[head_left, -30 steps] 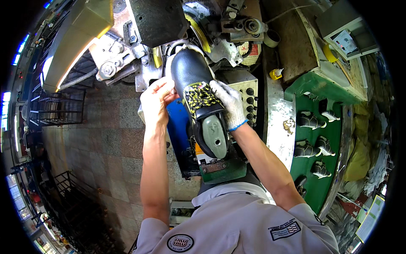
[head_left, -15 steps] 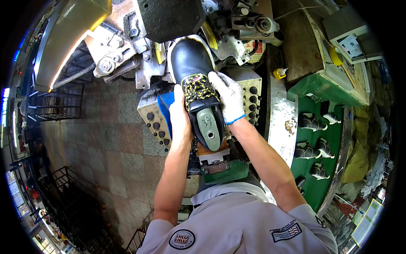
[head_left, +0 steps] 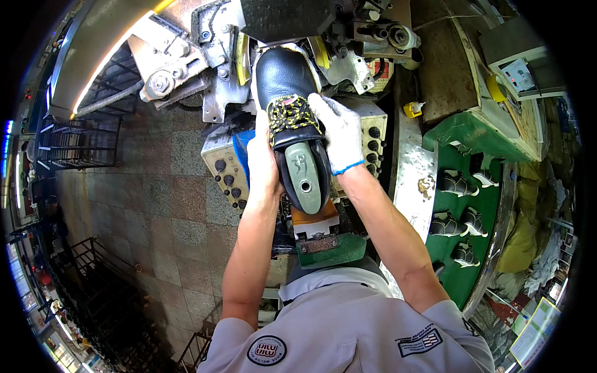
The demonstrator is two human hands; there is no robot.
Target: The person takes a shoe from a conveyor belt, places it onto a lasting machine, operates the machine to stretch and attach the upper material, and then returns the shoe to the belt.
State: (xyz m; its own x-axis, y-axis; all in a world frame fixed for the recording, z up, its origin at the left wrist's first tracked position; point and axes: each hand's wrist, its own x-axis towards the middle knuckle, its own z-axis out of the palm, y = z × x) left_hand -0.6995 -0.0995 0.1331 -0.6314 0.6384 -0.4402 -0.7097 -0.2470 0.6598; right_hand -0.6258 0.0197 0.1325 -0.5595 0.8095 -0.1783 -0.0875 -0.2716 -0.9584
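Observation:
A black leather shoe upper point(head_left: 283, 73) with yellow-and-black laces sits on a grey-green shoe last point(head_left: 298, 168), its toe pointing away from me at the machine point(head_left: 286, 18). My bare left hand point(head_left: 262, 158) grips the shoe's left side. On the right side, my right hand point(head_left: 337, 129), in a white glove with a blue cuff edge, is closed on it beside the laces. The toe lies between two yellow-edged metal plates, close under a dark block. Both hands' fingertips are partly hidden by the shoe.
Control boxes with black knobs point(head_left: 228, 180) stand on both sides of the shoe. Below the heel is a green metal piece point(head_left: 333, 250). Several dark shoes point(head_left: 459, 182) rest on a green conveyor point(head_left: 453, 261) at right. A curved lamp hood point(head_left: 102, 53) hangs at upper left.
Both hands still grip the shoe on its last, which stays at the machine. The view has shifted slightly, and the last's heel end appears a little higher.

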